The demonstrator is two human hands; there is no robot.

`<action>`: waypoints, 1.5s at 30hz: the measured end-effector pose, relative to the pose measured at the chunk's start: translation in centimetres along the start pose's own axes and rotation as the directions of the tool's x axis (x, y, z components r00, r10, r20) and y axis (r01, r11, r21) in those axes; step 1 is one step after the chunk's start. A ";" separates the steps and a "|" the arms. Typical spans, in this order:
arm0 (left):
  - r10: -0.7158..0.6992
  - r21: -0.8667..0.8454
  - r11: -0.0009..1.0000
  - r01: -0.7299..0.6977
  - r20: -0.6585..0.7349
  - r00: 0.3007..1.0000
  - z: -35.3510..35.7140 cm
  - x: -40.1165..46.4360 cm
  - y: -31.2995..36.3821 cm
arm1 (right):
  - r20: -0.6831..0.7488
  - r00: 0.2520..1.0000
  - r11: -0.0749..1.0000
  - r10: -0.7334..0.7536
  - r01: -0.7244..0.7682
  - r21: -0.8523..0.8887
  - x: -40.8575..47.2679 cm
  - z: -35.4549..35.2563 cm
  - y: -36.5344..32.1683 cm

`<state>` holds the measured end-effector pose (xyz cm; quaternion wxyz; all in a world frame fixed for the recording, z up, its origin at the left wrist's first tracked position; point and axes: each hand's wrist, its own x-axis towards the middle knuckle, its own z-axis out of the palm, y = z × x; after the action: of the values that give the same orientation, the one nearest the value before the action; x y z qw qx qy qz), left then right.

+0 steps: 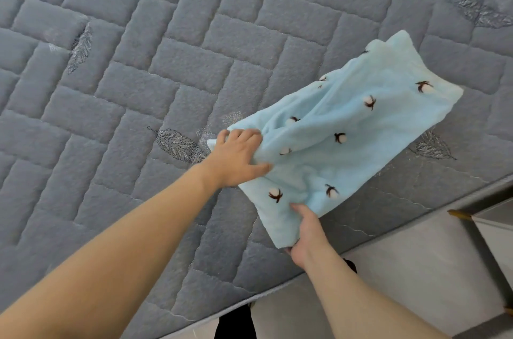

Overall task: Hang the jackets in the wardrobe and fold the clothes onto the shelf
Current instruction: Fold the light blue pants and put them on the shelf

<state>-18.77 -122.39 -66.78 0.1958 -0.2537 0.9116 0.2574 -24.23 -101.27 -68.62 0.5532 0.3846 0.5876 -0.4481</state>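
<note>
a: so, the left hand (236, 156) is curled into the near edge of the light blue fleece cloth (347, 133), bunching it, and the right hand (304, 230) pinches its lower corner.

b: where does the cloth lie?

a: folded on the grey quilted mattress (138, 74), near its right edge, partly lifted at the hands.

b: around it?

a: embroidered leaves (177, 144) on the quilting, pale floor (388, 263) below, a white cabinet (494, 230) at far right. the left forearm hides some mattress.

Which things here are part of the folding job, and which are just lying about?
Part of the job:
- light blue fleece garment with cotton-boll print
- left hand, gripping it
- right hand, gripping its near edge

Just there:
- grey quilted mattress
- white cabinet with wooden trim
</note>
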 end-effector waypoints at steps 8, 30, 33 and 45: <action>-0.537 -0.462 0.771 0.437 -0.105 0.837 -1.8 3.6 -2.5 | -0.142 0.988 0.967 0.055 -0.088 -0.238 0.3 1.4 -1.8; -0.306 -0.139 0.919 0.368 0.335 0.891 -6.5 13.4 8.3 | -0.327 0.897 0.954 -0.296 0.295 -0.056 2.5 -0.2 -11.1; -0.251 -0.267 0.901 0.342 0.322 0.913 -6.6 14.6 8.8 | -0.380 0.886 0.962 -0.266 0.219 -0.162 2.5 -1.0 -11.2; -0.315 -0.461 0.855 0.237 -0.098 0.944 -5.4 17.8 12.6 | -0.211 0.948 0.970 -0.238 0.222 -0.097 1.6 -2.6 -10.6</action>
<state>-41.25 -122.59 -66.48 0.0897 -0.4409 0.7963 0.4044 -35.16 -102.09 -69.19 0.4417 0.3406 0.7021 -0.4427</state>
